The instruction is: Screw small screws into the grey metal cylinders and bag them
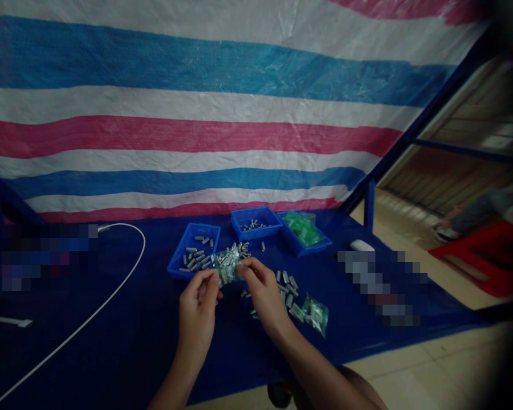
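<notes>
Over the blue table, my left hand [199,299] and my right hand [263,290] pinch the two sides of a small clear plastic bag [228,266] with a green band. Shiny metal pieces show in or just behind it; I cannot tell which. Behind my left hand is a blue tray [174,263] with short metal cylinders [192,263]. Loose metal cylinders [289,296] lie on the table beside my right hand, partly hidden by it. To their right rests another small bag [315,315], greenish and apparently filled with metal pieces.
A second blue tray [256,232] at the back holds small metal parts. Next to it, a third blue tray [312,249] carries green plastic bags [301,226]. A white cable [106,304] curves across the left. Striped sheeting [196,136] hangs behind. A person's leg [479,213] and a red stool [474,262] are at right.
</notes>
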Demonstrator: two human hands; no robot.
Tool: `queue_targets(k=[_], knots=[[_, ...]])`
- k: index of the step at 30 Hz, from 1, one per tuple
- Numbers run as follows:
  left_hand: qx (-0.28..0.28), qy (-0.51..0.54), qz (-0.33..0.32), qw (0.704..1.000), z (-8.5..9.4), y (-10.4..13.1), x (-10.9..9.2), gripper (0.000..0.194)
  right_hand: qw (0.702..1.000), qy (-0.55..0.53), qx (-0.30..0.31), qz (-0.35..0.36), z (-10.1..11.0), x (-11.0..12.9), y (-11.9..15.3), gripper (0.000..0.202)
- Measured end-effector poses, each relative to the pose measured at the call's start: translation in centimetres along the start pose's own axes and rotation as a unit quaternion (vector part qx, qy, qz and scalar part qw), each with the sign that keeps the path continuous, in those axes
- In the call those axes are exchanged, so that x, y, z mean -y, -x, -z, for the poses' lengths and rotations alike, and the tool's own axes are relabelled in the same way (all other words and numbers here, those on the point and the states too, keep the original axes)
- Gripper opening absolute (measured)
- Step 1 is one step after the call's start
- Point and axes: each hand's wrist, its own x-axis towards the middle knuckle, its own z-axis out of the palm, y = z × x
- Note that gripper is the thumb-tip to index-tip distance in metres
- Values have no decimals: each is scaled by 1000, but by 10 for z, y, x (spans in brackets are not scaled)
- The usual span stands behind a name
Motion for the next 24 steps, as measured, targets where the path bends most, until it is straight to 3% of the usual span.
queue_targets(k=[8, 24], knots=[[18, -3, -2, 1000, -2, 1, -1, 22, 1000, -3, 11, 24, 5, -5, -1, 19], [26, -23, -8, 999, -1, 1, 0, 20, 997, -13, 76, -2, 14, -7, 1, 22]])
